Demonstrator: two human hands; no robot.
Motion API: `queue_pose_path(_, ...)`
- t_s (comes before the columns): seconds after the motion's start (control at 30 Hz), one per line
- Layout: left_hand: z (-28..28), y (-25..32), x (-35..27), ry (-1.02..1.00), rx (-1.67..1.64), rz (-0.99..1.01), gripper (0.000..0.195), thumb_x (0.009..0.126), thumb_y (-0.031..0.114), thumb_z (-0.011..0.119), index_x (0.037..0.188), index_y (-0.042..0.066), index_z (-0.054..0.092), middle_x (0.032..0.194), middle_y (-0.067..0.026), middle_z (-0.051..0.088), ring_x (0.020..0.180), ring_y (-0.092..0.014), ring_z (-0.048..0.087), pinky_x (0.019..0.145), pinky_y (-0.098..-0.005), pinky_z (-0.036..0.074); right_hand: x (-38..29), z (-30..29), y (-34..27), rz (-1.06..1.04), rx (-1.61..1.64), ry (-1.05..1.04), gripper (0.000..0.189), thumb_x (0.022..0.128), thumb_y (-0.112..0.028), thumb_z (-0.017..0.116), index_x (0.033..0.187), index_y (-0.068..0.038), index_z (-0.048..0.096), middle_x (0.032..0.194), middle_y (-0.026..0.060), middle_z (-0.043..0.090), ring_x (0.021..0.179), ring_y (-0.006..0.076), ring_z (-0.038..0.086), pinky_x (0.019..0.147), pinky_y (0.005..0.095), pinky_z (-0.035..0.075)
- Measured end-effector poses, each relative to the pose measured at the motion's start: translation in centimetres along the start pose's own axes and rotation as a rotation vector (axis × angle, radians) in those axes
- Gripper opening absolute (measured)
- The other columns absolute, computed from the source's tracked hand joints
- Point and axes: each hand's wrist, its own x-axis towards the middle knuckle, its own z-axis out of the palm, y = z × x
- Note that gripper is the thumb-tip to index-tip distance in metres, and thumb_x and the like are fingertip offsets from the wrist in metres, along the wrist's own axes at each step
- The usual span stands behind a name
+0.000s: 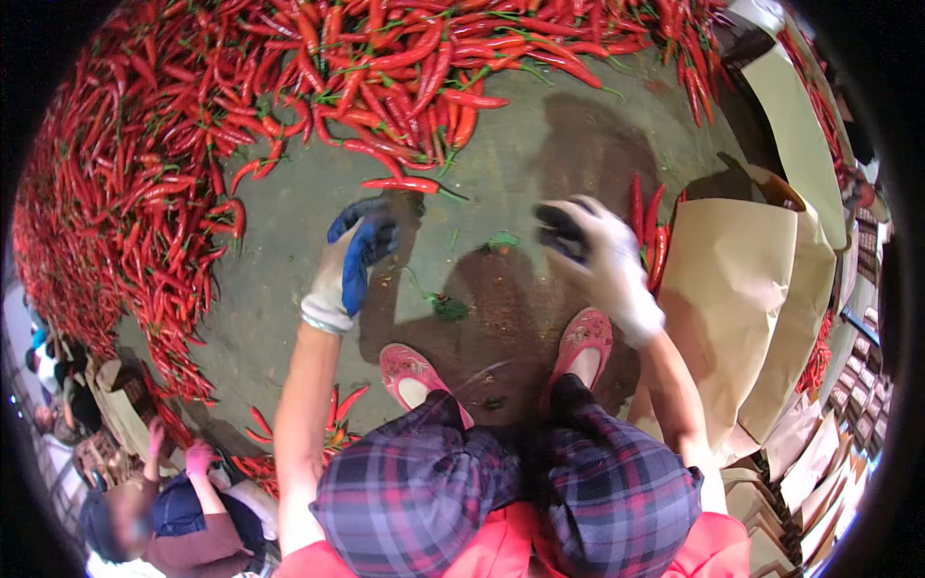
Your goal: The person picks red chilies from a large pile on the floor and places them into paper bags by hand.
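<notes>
My left hand (361,253), in a white work glove with a blue coated palm, hovers over the floor with curled fingers; whether it holds anything is hidden. Just beyond it a single red chili pepper (401,185) with a green stem lies on the floor. My right hand (589,249), in a white glove with a dark coated palm, is blurred, its fingers apart and nothing visible between them. To its right, several red chilies (656,246) lie against a brown paper bag (730,289). A large heap of red chilies (289,79) spreads ahead and to the left.
My feet in pink shoes (415,372) rest on the floor. Green leaf scraps (448,307) lie between my hands. Another open paper bag (795,137) stands at the upper right, folded bags (759,520) at the lower right. A co-worker in pink gloves (199,457) is at the lower left.
</notes>
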Motion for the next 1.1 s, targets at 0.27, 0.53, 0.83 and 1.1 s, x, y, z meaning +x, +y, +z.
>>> queue_pose_path(0.27, -1.7, -4.2, -2.5, 0.121, -0.273, 0.073, 0.023, 0.093, 0.009, 0.056, 0.113, 0.000, 0.059, 0.101, -0.0088, 0.067, 0.084, -0.017, 0.064, 0.075, -0.0277, 0.053, 9.2, 13.3, 0.4, -0.117, -0.579, -0.208, 0.045, 0.079, -0.037, 0.067, 0.109, -0.006, 0.055, 0.100, 0.0184, 0.062, 0.091, 0.0324, 0.062, 0.080, 0.0420, 0.049)
queue_pose_path(0.53, -3.1, -0.8, 4.5, 0.482, 0.857, 0.739, 0.029, 0.079, 0.014, 0.065, 0.107, 0.004, 0.064, 0.097, -0.0159, 0.067, 0.087, -0.032, 0.064, 0.078, -0.0379, 0.050, 2.4, 6.3, 1.9, 0.111, -0.212, -0.167, 0.047, 0.070, -0.017, 0.072, 0.114, -0.007, 0.061, 0.103, 0.0175, 0.063, 0.096, 0.0355, 0.061, 0.083, 0.0409, 0.048)
queue_pose_path(0.83, 2.4, 2.4, 8.6, 0.585, 1.121, 0.661, 0.046, 0.078, 0.031, 0.070, 0.116, 0.007, 0.058, 0.103, -0.0187, 0.063, 0.092, -0.036, 0.062, 0.080, -0.0439, 0.050, -7.7, -4.1, 11.9, 0.539, -0.824, -0.030, 0.049, 0.075, -0.028, 0.071, 0.118, -0.010, 0.057, 0.107, 0.0198, 0.062, 0.098, 0.0361, 0.060, 0.084, 0.0438, 0.048)
queue_pose_path(1.1, 1.2, 2.1, 11.6, 0.608, 1.143, 0.525, 0.071, 0.075, 0.036, 0.070, 0.131, 0.002, 0.043, 0.106, -0.0228, 0.061, 0.095, -0.038, 0.062, 0.081, -0.0451, 0.050, 7.3, 1.3, 4.3, 0.032, -0.453, 0.069, 0.046, 0.075, -0.027, 0.071, 0.116, -0.008, 0.059, 0.109, 0.0178, 0.060, 0.100, 0.0365, 0.058, 0.086, 0.0420, 0.047)
